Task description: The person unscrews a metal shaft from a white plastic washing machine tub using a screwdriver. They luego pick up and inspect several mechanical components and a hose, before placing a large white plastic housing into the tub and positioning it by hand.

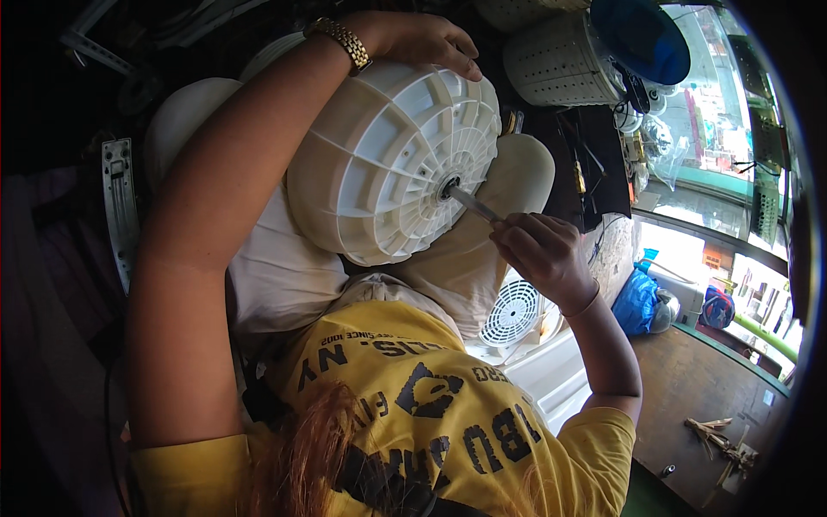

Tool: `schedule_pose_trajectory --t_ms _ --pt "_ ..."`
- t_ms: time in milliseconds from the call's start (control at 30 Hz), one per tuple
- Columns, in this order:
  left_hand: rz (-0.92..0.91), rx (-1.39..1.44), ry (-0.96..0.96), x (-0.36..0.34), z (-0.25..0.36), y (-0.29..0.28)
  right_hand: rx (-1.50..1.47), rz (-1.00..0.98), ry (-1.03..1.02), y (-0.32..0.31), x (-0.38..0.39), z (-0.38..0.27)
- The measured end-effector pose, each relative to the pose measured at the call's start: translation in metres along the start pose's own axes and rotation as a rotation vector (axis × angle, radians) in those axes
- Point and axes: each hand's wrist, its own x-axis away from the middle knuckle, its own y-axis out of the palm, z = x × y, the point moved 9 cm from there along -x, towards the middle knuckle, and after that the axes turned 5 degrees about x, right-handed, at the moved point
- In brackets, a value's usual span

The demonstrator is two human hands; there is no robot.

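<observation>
A large white plastic tub (379, 164), ribbed underneath like a washing-machine drum, lies tilted across my lap with its round base toward the right. My left hand (422, 41) curves over its far side and holds it, a gold watch on the wrist. In my right hand (541, 254) is a flat grey metal strip tool (474, 205), pinched between thumb and fingers. Its far end meets the dark metal hub (449, 188) at the middle of the base. Whether the tip sits inside the hub or only against it, I cannot tell.
At the upper right stand a perforated white drum (551, 65) and a blue basin (644, 39). A white vented panel (511, 314) lies by my right hip. A blue plastic bag (636, 302) sits near a brown tabletop (680, 388). Leftward is a metal bracket (121, 207).
</observation>
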Motion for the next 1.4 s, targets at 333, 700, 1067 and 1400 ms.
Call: schedule_pose_trajectory --t_ms 333,700,1067,1400 --pt "-0.071 0.099 -0.016 -0.001 0.0 0.006 -0.077 -0.075 0.151 0.021 -0.009 0.008" --pt "-0.056 0.033 -0.052 0.005 0.002 0.0 -0.125 0.01 0.273 0.008 -0.006 0.009" --pt "-0.044 -0.041 0.003 0.0 0.01 0.002 -0.137 -0.036 0.321 0.006 -0.006 0.01" --pt "-0.056 -0.069 0.018 -0.004 0.017 0.003 -0.182 0.006 0.347 0.023 -0.01 0.023"
